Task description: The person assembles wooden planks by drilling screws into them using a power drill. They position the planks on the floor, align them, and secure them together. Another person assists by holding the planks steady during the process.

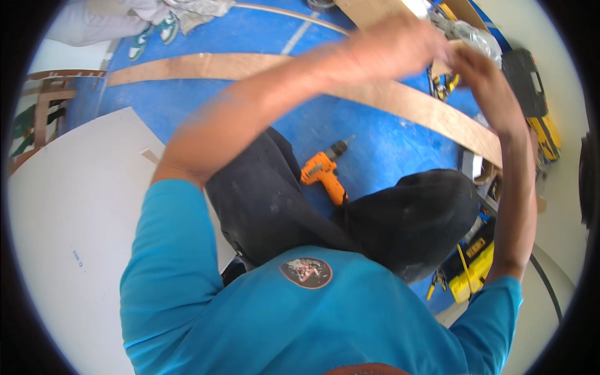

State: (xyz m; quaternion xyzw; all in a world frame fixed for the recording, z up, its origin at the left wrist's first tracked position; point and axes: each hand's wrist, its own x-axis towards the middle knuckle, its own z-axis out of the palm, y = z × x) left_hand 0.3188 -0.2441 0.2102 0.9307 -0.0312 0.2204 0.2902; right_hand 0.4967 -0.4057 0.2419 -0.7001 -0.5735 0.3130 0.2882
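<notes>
Both my arms reach forward to the upper right, where the hands come close together. My left hand (406,49) is smeared by motion, and its fingers cannot be made out. Beside it, my right hand (476,67) is bent inward with its fingertips blurred. Whether either hand holds anything cannot be told. Below them runs a long curved wooden strip (244,65), lying across the blue floor. An orange cordless drill (324,175) with a bit in its chuck lies between my legs, apart from both hands.
A large white panel (75,219) covers the left side. Yellow-handled pliers (445,89) lie near my hands. At the right stand a black case (524,81) and a yellow-and-black toolbox (473,272). Another person's green-and-white shoes (167,28) show at the upper left.
</notes>
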